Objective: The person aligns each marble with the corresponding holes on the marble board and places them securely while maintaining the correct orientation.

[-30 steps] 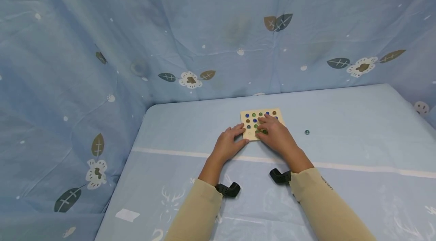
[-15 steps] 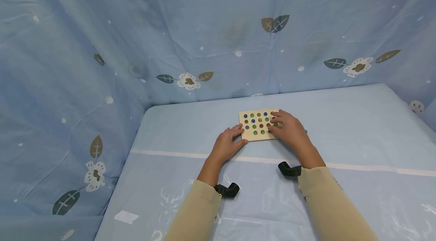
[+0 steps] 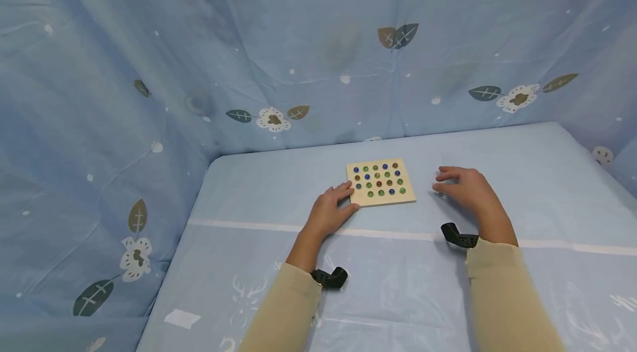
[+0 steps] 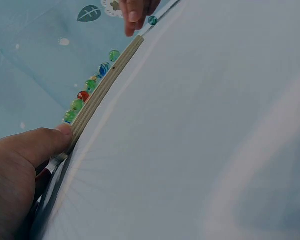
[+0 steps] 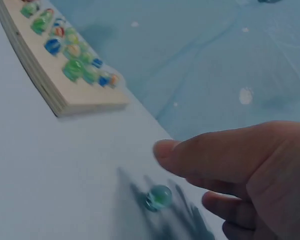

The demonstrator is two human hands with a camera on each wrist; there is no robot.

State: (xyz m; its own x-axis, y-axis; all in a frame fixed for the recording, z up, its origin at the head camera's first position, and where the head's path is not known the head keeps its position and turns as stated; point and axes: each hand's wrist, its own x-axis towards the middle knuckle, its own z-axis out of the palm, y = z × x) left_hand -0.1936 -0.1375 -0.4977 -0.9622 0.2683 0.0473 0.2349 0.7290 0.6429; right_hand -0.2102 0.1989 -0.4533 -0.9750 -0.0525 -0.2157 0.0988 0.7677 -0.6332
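Observation:
A pale wooden board (image 3: pixel 386 200) lies on the table with several coloured glass marbles in rows of hollows; the hollow near its lower left corner has no marble. My left hand (image 3: pixel 327 212) holds that corner, fingers at the left edge and thumb (image 4: pixel 60 136) against the near edge. To the right of the board, my right hand (image 3: pixel 468 189) hovers low with fingers loosely bent and nothing between them. A loose teal-green marble (image 5: pixel 158 198) sits on the table below the right thumb (image 5: pixel 175 152), just apart from it, and is partly covered by the fingers in the head view.
A light blue cloth (image 3: pixel 527 175) covers the table, crossed by a white stripe (image 3: pixel 398 235). Behind and to the left hangs a patterned blue curtain (image 3: pixel 318 53). A white patch (image 3: pixel 182 318) shows at the table's lower left.
My right hand has moved right, from over the board's marbles to over the loose marble. My left hand has stayed at the board's corner, and the board lies where it was.

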